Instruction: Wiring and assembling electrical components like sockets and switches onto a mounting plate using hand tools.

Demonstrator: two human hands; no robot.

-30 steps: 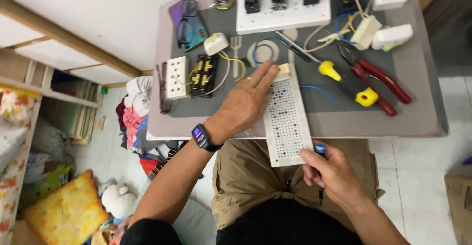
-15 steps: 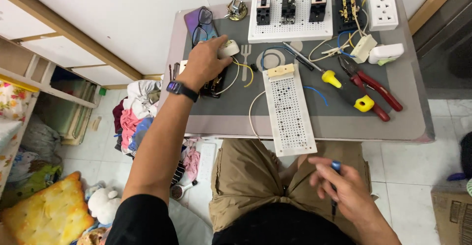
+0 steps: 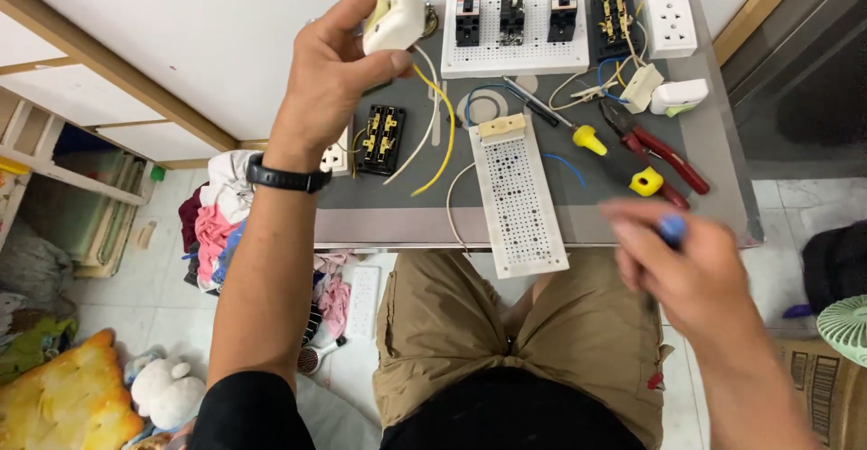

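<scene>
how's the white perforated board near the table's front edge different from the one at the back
The front perforated board is long and narrow, overhangs the grey table's front edge, and is bare except for a cream block at its far end. The back perforated board is wide, lies fully on the table, and carries three black breakers. Both are white with fine holes.

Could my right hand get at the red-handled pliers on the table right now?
Probably yes. The right hand hovers at the table's near edge, close to the red-handled pliers, with nothing between them. But its fingers already hold a blue-tipped tool, so it would need freeing first.
</scene>
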